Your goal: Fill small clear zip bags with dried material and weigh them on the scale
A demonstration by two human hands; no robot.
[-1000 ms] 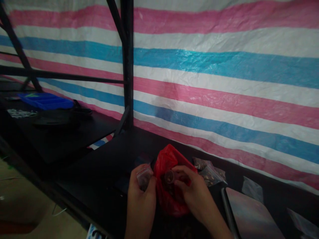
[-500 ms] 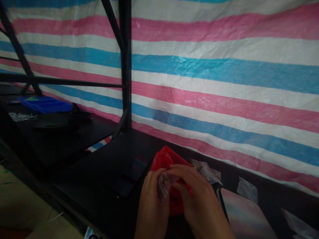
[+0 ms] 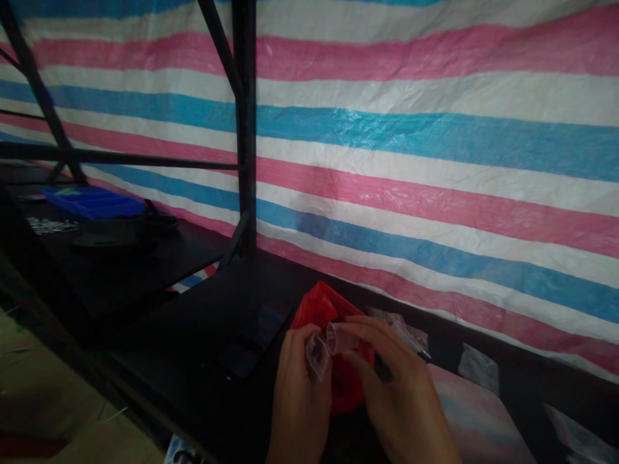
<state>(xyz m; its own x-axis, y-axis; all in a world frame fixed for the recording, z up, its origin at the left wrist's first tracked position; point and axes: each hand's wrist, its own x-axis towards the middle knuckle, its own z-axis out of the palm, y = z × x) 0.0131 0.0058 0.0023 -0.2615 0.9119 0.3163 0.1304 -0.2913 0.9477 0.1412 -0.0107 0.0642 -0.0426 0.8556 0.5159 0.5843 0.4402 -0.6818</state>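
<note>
Pinched in my left hand (image 3: 302, 374) is a small clear plastic bag (image 3: 317, 356), its mouth gaping slightly; its contents are too dim to make out. My right hand (image 3: 387, 361) closes its fingers on a curled piece of clear plastic (image 3: 340, 338) right beside it. Whether this is part of the same bag or a second one, I cannot tell. Both hands are over a red plastic bag (image 3: 322, 303) with its opening upward, whose inside is mostly hidden.
Filled clear packets (image 3: 406, 334) lie behind my right hand. A shiny flat panel (image 3: 478, 406) and flat clear bags (image 3: 478, 368) are to the right. A dark phone (image 3: 254, 341) lies left. Farther left are a blue divided tray (image 3: 94, 202) and a black shelf post (image 3: 245, 129).
My right hand has shifted slightly, and the plastic at its fingertips now shows as a curled, open edge. The brownish contents seen in the left hand's bag are less visible.
</note>
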